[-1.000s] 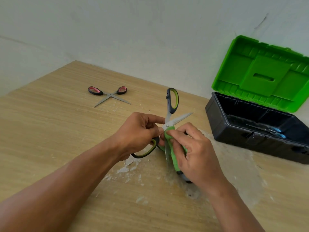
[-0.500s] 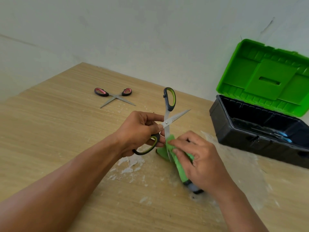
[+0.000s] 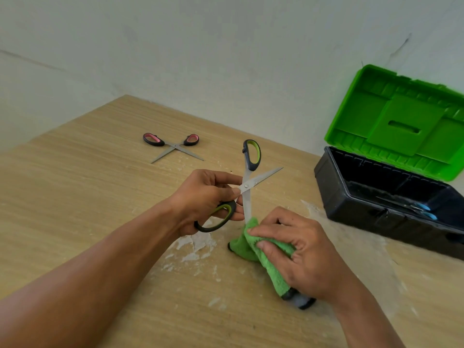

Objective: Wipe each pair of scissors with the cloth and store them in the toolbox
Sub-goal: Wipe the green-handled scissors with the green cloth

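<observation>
My left hand (image 3: 203, 197) grips the lower handle of the green-and-black scissors (image 3: 248, 182), which stand spread open above the table. One blade points down into the green cloth (image 3: 266, 254); the other points up to the right. My right hand (image 3: 298, 249) pinches the cloth round the tip of the lower blade. A second pair, the pink-and-black scissors (image 3: 173, 145), lies open on the table farther back. The black toolbox (image 3: 334, 194) stands at the right with its green lid (image 3: 399, 121) raised; blue-handled scissors (image 3: 421, 209) lie inside.
The wooden table (image 3: 75, 197) has white scuffed patches under and around my hands. A pale wall runs close behind the table and the toolbox.
My right hand has slid the cloth down the blade from near the pivot to the tip. The left hand keeps its hold on the handle.
</observation>
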The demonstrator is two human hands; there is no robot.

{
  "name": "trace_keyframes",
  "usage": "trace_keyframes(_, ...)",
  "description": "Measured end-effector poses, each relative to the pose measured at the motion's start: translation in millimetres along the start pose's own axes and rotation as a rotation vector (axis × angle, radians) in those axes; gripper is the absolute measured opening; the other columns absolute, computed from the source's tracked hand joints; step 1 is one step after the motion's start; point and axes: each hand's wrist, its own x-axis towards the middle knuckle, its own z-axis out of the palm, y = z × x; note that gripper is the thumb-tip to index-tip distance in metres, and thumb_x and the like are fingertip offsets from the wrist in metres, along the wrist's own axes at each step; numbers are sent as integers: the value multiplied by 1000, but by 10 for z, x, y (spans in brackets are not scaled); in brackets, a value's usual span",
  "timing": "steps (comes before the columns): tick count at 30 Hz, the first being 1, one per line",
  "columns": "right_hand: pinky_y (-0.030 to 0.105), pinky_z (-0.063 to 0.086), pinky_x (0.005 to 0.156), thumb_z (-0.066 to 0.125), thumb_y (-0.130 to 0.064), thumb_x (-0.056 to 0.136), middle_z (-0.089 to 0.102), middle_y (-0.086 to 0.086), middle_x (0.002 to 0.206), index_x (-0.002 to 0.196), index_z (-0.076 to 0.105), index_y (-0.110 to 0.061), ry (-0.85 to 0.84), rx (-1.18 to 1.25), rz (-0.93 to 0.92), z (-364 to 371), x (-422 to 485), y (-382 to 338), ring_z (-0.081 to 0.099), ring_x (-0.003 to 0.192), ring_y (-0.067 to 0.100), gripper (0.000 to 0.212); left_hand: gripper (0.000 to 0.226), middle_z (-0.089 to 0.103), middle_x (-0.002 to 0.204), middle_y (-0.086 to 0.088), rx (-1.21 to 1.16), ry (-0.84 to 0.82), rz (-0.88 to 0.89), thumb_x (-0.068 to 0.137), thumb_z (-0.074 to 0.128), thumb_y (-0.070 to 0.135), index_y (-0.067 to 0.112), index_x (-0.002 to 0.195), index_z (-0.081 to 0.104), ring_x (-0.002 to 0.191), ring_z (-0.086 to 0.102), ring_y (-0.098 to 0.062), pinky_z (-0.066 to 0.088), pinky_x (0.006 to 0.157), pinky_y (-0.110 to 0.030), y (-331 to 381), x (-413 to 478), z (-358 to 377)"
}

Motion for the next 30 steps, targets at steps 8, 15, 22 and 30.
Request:
trace_keyframes(8, 35, 57, 72, 72, -2, 87, 68, -3, 96, 109, 79, -12, 68, 130, -10, -35, 3, -16, 68, 88, 18, 25, 22, 73, 82, -25, -148, -16, -71, 95, 51, -7, -2, 110, 66, 64, 73, -27, 61, 57, -31, 52, -22, 32)
trace_keyframes(15, 34, 57, 70, 71, -6, 87, 68, -1, 95, 106, 79, -10, 167, 146, -14, 8, 51, -69, 68, 87, 17, 21, 22, 72, 75, -22, -229, 1, -90, 94, 49, -10, -1, 101, 69, 61, 72, -26, 64, 66, -37, 86, -8, 0)
trace_keyframes(22, 33, 55, 72, 72, 1, 83, 70, 7, 90, 100, 78, -4, 166, 394, 38, -183, 0, -92, 68, 83, 26, 18, 26, 72, 84, -25, -280, -73, -117, 93, 50, -10, -6, 113, 65, 61, 72, -26, 63, 58, -33, 109, -13, -9)
trace_keyframes(30, 23, 54, 89, 76, -16, 85, 68, -1, 117, 120, 73, -10, 212, -144, -6, -57, 56, -133, 65, 109, 11, 36, 21, 74, 92, -24, -28, -103, -105, 92, 58, -5, 0, 106, 72, 67, 71, -29, 62, 58, -33, 82, -11, -16)
